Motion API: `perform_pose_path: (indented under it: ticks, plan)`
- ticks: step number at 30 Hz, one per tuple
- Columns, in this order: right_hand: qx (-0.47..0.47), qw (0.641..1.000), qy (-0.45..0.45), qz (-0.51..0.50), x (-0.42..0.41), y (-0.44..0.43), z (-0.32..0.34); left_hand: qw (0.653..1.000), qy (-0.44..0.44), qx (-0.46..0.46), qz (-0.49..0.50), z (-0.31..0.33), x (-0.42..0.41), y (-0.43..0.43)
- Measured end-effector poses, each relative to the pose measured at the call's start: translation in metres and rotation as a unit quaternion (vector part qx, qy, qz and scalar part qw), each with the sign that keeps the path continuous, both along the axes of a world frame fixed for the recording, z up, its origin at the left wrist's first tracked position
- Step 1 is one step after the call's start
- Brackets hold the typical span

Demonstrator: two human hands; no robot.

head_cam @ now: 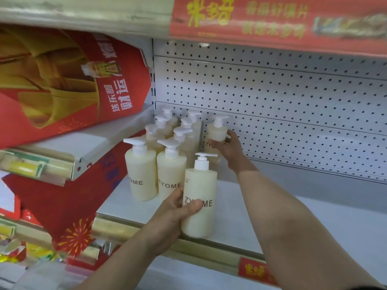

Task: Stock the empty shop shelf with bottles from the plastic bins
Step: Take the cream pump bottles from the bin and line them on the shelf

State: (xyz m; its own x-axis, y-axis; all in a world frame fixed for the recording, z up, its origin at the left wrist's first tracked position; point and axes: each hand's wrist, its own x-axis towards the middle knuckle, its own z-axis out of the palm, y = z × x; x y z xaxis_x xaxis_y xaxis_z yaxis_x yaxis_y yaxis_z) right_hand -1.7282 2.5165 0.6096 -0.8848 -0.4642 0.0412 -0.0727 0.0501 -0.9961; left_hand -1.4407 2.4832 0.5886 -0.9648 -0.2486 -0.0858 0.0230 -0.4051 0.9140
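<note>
A person stocks a white shop shelf (261, 208) with pale cream pump bottles marked ZYOME. The left hand (178, 208) grips one bottle (200, 197) near the shelf's front edge, its fingers wrapped behind the body and the thumb pressed across the printed label; the bottle stands upright, its base at or just above the shelf's front lip. The right hand (229, 146) reaches deeper, fingers curled around a second bottle (216, 132) held upright close to the perforated back panel (293, 101). To the left of both, a cluster of matching bottles (165, 147) stands in two rows running from front to back, white pump heads turned at mixed angles. The rest of the shelf to the right lies bare. A red and yellow promotional sign (62, 80) leans at the left, and a red banner with yellow characters (272, 17) runs along the shelf edge above.
</note>
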Motion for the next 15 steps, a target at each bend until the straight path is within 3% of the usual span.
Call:
perform_pose_path:
  ticks: [11, 15]
  plan:
    - [0.082, 0.995, 0.043, -0.039, -0.006, -0.023, 0.004, 1.000, -0.002, -0.010, 0.003, -0.002, 0.001, -0.001]
    - [0.091, 0.995, -0.012, -0.023, 0.015, -0.009, 0.009, 1.000, -0.003, -0.005, 0.005, -0.002, 0.000, -0.001]
